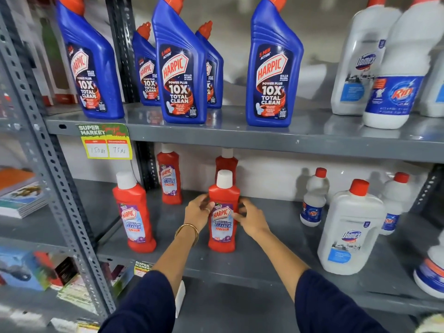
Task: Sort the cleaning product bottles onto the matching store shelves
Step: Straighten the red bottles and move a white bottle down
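the red bottle (223,212) stands upright on the lower shelf (264,258), its long axis vertical, white cap up and its label facing the camera. the left hand (198,211) presses on it from 9 o'clock and the right hand (249,218) from 3 o'clock, fingers curled round the label, so both hands are clamped on the one bottle; a gold bangle (187,233) sits on the left wrist. directly behind it at 12 o'clock stands another red bottle (226,161), mostly hidden. a third red bottle (169,179) is at 11 o'clock near the back, and a fourth (133,212) at 9 o'clock near the front edge, leaning a little. at 3 o'clock, well apart, are a small white bottle (313,197) with a red cap and a large white jug (350,229), with another small white bottle (394,203) behind the jug. on the upper shelf (240,135) at 12 o'clock stand blue bottles (180,66) with angled red caps, and at 2 o'clock white bottles (394,80). a yellow price tag (107,145) hangs from the upper shelf edge at 10 o'clock
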